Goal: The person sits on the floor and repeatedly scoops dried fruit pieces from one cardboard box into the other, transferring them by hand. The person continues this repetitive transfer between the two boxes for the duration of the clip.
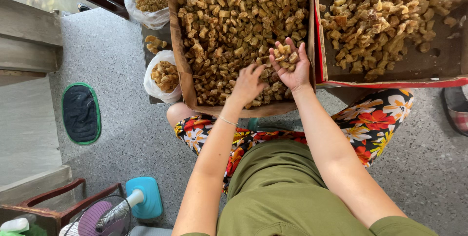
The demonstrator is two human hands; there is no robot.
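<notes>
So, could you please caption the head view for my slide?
Right hand cups brown chunks over a full cardboard box; left hand rests in the pile.

A dark green-edged mat (81, 113) lies near a teal-based fan (127, 207).

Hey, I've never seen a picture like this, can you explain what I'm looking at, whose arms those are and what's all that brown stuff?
This is one picture from a camera worn on a person's head, looking down at their own lap and arms. In front of them lies a cardboard box full of golden-brown crispy chunks, with a second box beside it. The right hand is cupped palm up, holding a few chunks. The left hand rests palm down on the pile. Two plastic bags of the same chunks stand to the left on the speckled floor, and a small fan sits nearby.
</notes>
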